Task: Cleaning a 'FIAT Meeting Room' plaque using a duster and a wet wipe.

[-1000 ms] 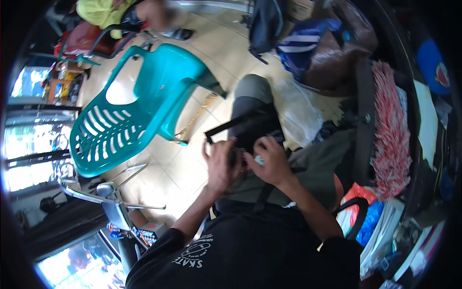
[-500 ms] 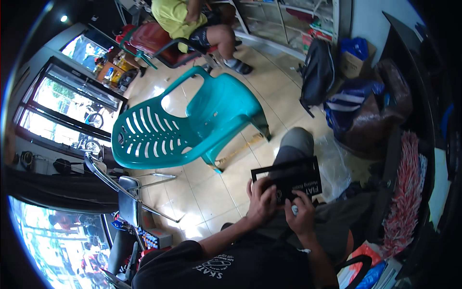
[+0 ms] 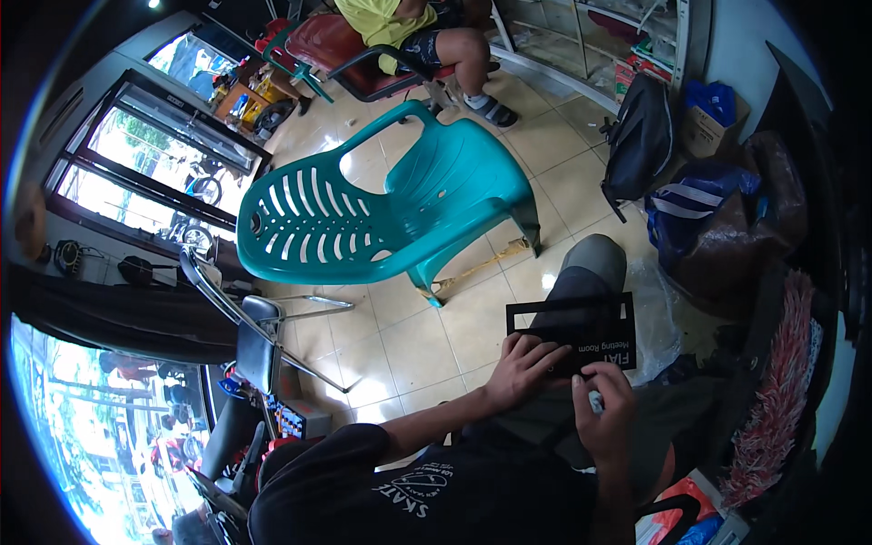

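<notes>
A flat black sign plate (image 3: pixel 581 331) with white lettering and a long rectangular cut-out lies over my lap, near my bent knee. My left hand (image 3: pixel 525 371) holds it at the near left, fingers laid across its face and the thumb hidden. By the plate's near right corner is my right hand (image 3: pixel 607 409), its fingers curled and the index fingertip close to the edge. A small whitish wad (image 3: pixel 595 400) shows between those curled fingers; its kind is unclear.
A green plastic armchair (image 3: pixel 391 209) lies tipped on the tiled floor ahead. Left of it stands a folding chair (image 3: pixel 259 322). Rightward are a black backpack (image 3: pixel 639 136), wrapped bags (image 3: pixel 699 218) and a red-white fluffy duster (image 3: pixel 772 391). Another person (image 3: pixel 427 45) sits at the back.
The view has shifted, so the room sits farther right in it. My left fingers now stretch farther across the plate. My right fingers have drawn back from its face toward the near edge.
</notes>
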Demonstrator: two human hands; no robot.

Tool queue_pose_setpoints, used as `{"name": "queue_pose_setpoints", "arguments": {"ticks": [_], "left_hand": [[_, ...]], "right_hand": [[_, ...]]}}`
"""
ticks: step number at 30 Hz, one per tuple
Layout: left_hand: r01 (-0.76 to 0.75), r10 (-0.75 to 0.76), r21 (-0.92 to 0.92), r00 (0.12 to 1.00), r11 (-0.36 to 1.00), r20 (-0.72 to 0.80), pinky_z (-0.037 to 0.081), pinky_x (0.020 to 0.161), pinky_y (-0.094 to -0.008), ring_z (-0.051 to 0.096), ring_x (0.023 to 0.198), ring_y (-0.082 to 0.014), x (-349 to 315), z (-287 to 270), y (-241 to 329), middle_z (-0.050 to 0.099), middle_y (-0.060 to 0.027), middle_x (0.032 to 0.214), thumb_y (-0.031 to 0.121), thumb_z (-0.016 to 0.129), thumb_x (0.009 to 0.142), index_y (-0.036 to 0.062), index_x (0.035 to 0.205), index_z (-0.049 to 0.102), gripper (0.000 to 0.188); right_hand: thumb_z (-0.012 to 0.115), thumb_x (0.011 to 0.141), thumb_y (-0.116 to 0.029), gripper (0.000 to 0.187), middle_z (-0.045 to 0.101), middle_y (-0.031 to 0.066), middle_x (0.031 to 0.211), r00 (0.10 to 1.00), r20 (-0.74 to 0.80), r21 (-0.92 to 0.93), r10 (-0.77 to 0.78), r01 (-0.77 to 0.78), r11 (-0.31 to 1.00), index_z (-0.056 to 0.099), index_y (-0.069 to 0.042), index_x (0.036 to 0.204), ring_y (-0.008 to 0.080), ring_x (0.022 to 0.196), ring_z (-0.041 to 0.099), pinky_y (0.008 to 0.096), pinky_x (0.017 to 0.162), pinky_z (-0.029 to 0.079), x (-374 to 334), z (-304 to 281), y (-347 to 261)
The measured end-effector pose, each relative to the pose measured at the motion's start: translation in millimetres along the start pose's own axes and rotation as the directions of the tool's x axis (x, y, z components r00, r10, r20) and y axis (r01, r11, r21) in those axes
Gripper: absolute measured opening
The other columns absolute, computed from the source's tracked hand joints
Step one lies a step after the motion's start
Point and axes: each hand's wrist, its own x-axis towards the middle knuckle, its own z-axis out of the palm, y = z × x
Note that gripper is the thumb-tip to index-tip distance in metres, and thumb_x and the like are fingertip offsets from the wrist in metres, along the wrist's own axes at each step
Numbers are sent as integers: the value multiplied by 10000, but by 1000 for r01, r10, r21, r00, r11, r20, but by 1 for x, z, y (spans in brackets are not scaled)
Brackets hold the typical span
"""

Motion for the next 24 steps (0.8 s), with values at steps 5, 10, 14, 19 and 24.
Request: {"name": "queue_pose_setpoints", "arguments": {"ticks": [5, 10, 14, 19, 24], "left_hand": [[-15, 15, -3, 999, 1000, -28, 389, 936, -406, 529, 1032, -257, 1, 2, -3, 601, -51, 1136, 339, 748, 775, 127, 1322, 549, 620], [-42, 40, -26, 998, 999, -47, 399, 912, -410, 549, 1021, -257, 5, 4, -6, 607, -59, 1130, 322, 759, 727, 103, 1251, 599, 591], [-10, 9, -44, 999, 999, -35, 403, 935, -405, 530, 1067, -264, -6, 12, -12, 585, -64, 1183, 341, 748, 759, 119, 1280, 581, 590], [7, -12, -50, 996, 999, -88, 395, 946, -399, 534, 1091, -255, -8, 12, -9, 584, -66, 1208, 322, 784, 731, 114, 1247, 589, 589], [-94, 96, 34, 994, 995, -54, 379, 979, -411, 528, 1162, -264, -4, 10, -14, 580, -73, 1235, 238, 753, 735, 120, 1249, 560, 561]], "right_hand": [[631, 870, -106, 185, 597, 176, 1124, 990, -138, -16, -16, 14, 1000, 551, 15, 755, 300, 915, 620, 384, 779, 501, -19, 19, 9], [661, 861, -109, 140, 648, 158, 1021, 997, -67, -73, -33, 28, 997, 608, 9, 808, 318, 925, 643, 387, 798, 524, -23, 36, 40], [643, 856, -75, 139, 657, 156, 986, 987, -162, 71, -18, 29, 997, 594, 23, 771, 309, 885, 650, 374, 769, 521, -16, 28, 24], [672, 861, -141, 184, 671, 122, 891, 993, -107, -51, 53, -58, 997, 643, 17, 772, 256, 801, 663, 351, 718, 519, -6, 33, 48], [609, 930, -166, 251, 710, 116, 836, 972, 101, 462, 212, -235, 855, 644, 21, 766, 172, 687, 648, 285, 628, 504, -4, 18, 59]]}}
